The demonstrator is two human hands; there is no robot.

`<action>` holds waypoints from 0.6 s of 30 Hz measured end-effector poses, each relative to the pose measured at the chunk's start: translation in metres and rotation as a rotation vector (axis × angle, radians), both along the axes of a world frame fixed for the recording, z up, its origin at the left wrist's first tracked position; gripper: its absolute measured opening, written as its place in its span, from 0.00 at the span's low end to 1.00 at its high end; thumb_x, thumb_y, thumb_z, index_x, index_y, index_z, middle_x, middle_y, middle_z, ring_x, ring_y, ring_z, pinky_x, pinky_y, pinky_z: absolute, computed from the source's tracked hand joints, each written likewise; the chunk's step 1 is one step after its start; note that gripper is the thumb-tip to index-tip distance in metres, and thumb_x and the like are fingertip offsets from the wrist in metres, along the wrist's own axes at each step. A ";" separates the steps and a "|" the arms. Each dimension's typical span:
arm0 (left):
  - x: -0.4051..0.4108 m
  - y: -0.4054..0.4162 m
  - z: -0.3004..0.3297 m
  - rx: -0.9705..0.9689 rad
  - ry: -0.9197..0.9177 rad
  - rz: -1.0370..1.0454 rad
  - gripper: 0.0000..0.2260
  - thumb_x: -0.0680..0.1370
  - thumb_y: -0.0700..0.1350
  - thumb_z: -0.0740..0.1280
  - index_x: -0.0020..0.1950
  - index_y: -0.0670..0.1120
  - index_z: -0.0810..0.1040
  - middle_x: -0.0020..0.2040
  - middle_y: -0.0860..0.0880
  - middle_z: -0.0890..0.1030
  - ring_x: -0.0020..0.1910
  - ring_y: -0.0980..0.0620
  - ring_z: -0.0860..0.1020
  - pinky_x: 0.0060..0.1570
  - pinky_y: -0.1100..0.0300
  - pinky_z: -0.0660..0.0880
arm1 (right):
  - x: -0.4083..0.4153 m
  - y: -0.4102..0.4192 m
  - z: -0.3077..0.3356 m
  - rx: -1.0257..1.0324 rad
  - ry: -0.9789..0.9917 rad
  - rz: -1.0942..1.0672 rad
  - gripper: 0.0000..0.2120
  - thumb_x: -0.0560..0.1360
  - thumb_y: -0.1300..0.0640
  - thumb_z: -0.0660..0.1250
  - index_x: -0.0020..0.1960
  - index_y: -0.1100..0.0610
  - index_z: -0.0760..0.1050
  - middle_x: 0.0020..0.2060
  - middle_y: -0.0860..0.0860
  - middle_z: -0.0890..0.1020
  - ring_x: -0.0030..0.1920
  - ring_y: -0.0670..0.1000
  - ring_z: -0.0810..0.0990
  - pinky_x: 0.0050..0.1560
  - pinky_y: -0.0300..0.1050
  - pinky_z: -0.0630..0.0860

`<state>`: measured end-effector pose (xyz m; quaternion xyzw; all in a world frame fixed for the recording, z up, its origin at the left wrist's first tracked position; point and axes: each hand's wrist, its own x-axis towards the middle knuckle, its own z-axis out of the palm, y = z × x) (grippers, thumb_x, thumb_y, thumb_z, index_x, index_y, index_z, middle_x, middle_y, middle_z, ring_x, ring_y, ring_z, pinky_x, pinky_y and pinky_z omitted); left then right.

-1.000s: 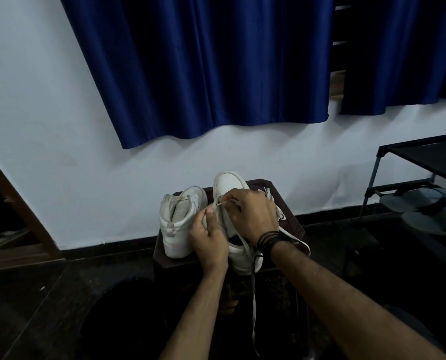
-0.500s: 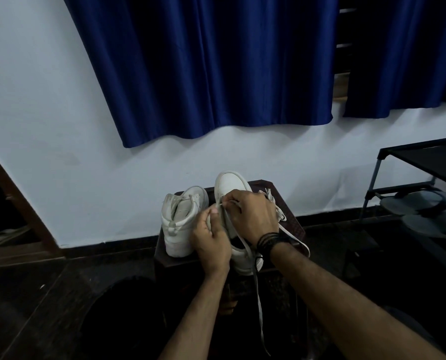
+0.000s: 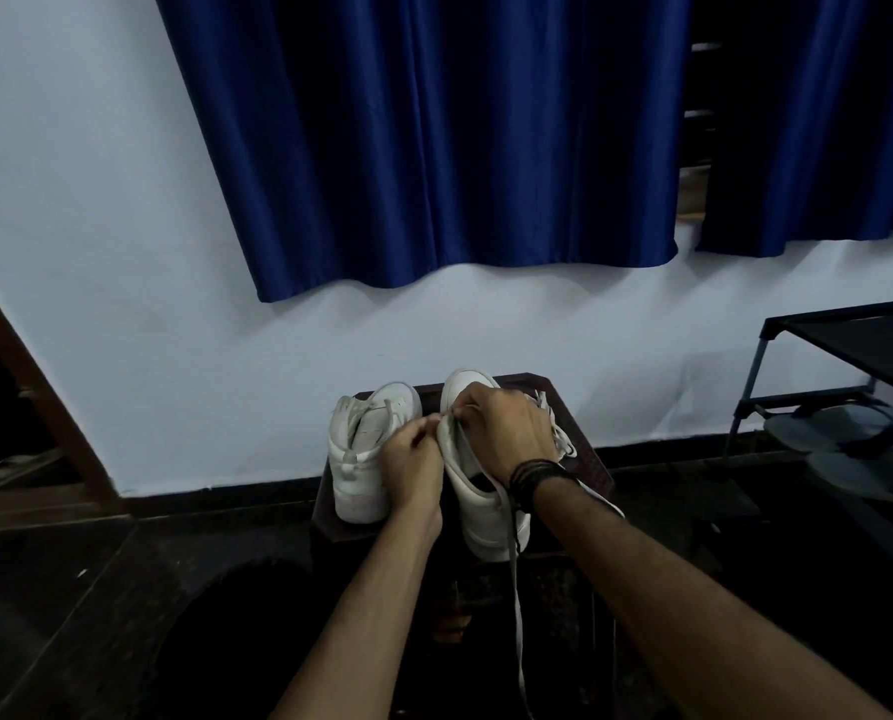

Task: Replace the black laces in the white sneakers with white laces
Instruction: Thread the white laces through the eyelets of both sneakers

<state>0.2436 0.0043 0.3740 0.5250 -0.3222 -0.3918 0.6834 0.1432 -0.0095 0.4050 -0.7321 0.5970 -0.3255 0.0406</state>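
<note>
Nearest, a white lace (image 3: pixel 516 589) hangs down past the front edge of a dark wooden stool (image 3: pixel 587 459). Above it, the left hand (image 3: pixel 414 467) and right hand (image 3: pixel 507 433) meet over the right sneaker (image 3: pixel 478 504), fingers pinched together on the lace near its eyelets. Beside them stands the left sneaker (image 3: pixel 361 459), and beyond, blue curtains (image 3: pixel 434 148) hang on a white wall.

Left hand (image 3: pixel 413 465): fingers curled, tips pinched together, knuckles up.
Right hand (image 3: pixel 507 433): fingers bent, tips pinched close to the left hand's.
Arms: both bare, reaching forward.
Right wrist: dark bands (image 3: pixel 535 478) around it.
</note>
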 end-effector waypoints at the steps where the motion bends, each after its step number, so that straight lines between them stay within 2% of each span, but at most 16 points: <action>1: 0.000 -0.002 0.001 0.011 -0.006 -0.004 0.10 0.79 0.35 0.65 0.42 0.44 0.83 0.40 0.48 0.84 0.42 0.52 0.81 0.44 0.63 0.79 | 0.000 -0.002 0.000 0.015 -0.009 0.002 0.07 0.78 0.51 0.61 0.50 0.47 0.78 0.47 0.52 0.83 0.51 0.57 0.80 0.42 0.47 0.68; 3: 0.000 -0.008 0.002 0.042 -0.018 -0.001 0.10 0.78 0.32 0.66 0.42 0.44 0.82 0.38 0.51 0.83 0.39 0.54 0.79 0.39 0.68 0.77 | 0.000 -0.006 0.000 0.042 -0.014 0.007 0.07 0.78 0.51 0.61 0.49 0.47 0.78 0.47 0.53 0.83 0.51 0.58 0.80 0.43 0.47 0.68; 8: -0.002 -0.022 0.006 0.156 -0.103 -0.008 0.10 0.75 0.32 0.66 0.40 0.45 0.82 0.38 0.45 0.82 0.36 0.49 0.77 0.35 0.62 0.74 | -0.003 -0.015 0.002 0.086 0.008 -0.010 0.08 0.76 0.53 0.62 0.49 0.48 0.80 0.49 0.55 0.82 0.53 0.59 0.78 0.45 0.47 0.68; 12: -0.001 -0.031 0.011 0.251 -0.189 -0.108 0.11 0.76 0.36 0.69 0.37 0.49 0.79 0.39 0.45 0.82 0.37 0.49 0.77 0.39 0.57 0.75 | -0.005 -0.021 0.002 0.110 0.009 -0.006 0.10 0.75 0.56 0.62 0.49 0.48 0.81 0.49 0.54 0.83 0.53 0.59 0.79 0.46 0.48 0.71; 16: 0.001 -0.021 0.018 0.309 -0.355 -0.078 0.04 0.77 0.40 0.67 0.43 0.41 0.80 0.37 0.45 0.79 0.30 0.51 0.73 0.25 0.65 0.67 | 0.001 -0.025 -0.002 0.057 0.080 -0.006 0.08 0.75 0.55 0.63 0.50 0.49 0.79 0.50 0.53 0.83 0.54 0.58 0.79 0.53 0.49 0.73; 17: 0.002 -0.016 0.022 0.298 -0.429 -0.053 0.05 0.77 0.40 0.67 0.46 0.39 0.80 0.39 0.42 0.80 0.33 0.48 0.74 0.27 0.64 0.69 | 0.001 -0.027 -0.004 0.024 0.125 -0.024 0.07 0.75 0.53 0.63 0.51 0.49 0.79 0.50 0.52 0.83 0.56 0.57 0.78 0.55 0.51 0.70; 18: 0.003 -0.010 0.027 0.289 -0.521 -0.027 0.07 0.78 0.40 0.65 0.49 0.37 0.80 0.44 0.39 0.81 0.39 0.45 0.78 0.34 0.60 0.73 | 0.001 -0.029 -0.005 -0.006 0.179 -0.048 0.07 0.75 0.51 0.64 0.51 0.49 0.78 0.49 0.51 0.83 0.57 0.56 0.77 0.57 0.52 0.67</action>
